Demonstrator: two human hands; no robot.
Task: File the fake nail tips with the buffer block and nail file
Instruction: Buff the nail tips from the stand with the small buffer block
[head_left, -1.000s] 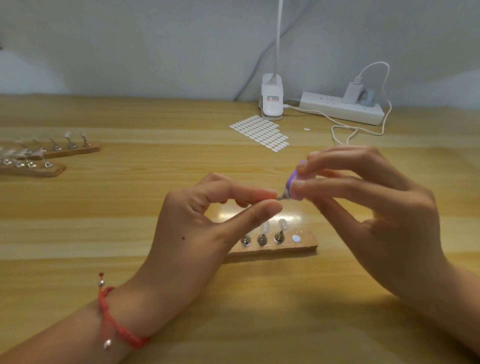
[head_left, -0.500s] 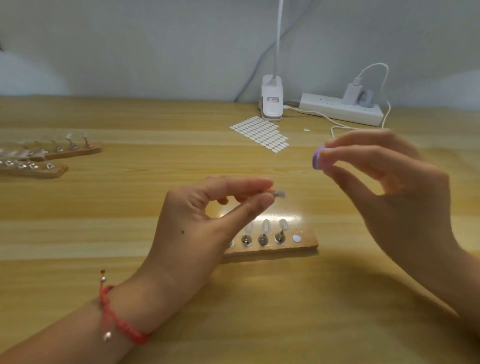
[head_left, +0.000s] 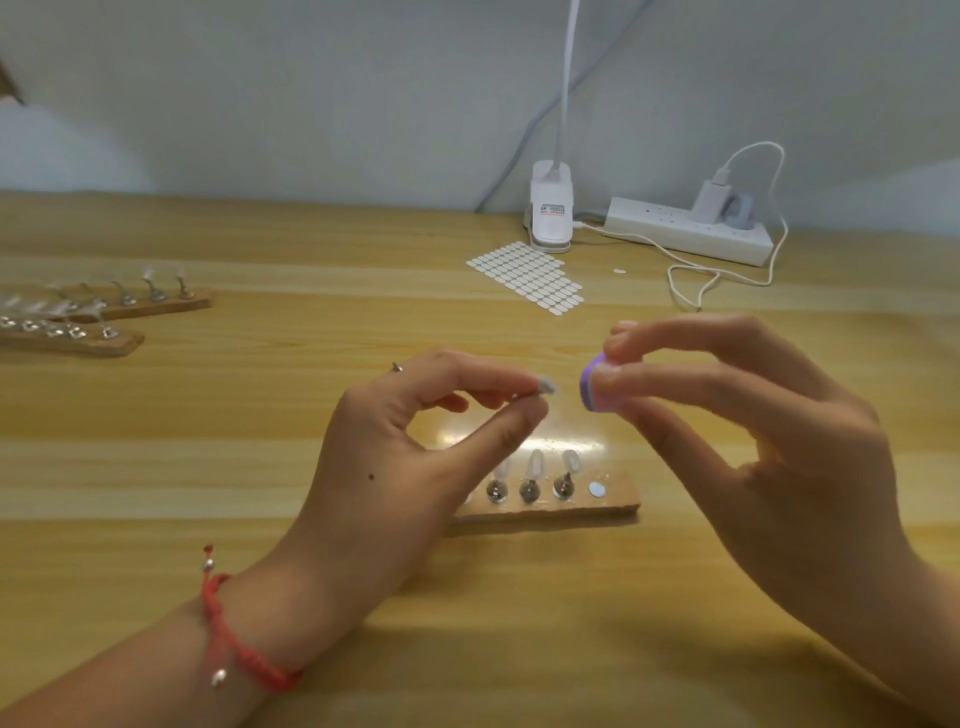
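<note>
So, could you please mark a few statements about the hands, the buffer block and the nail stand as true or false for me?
1. The left hand pinches a nail tip between thumb and forefinger. True.
2. The right hand holds a purple buffer block. True.
3. The buffer block is pressed against the nail tip. False: a small gap separates them.
4. Every spot on the wooden stand beneath the hands carries a tip. False: its rightmost spot shows only a white pad.
5. The red bracelet is on the right wrist. False: it is on the left wrist.
</note>
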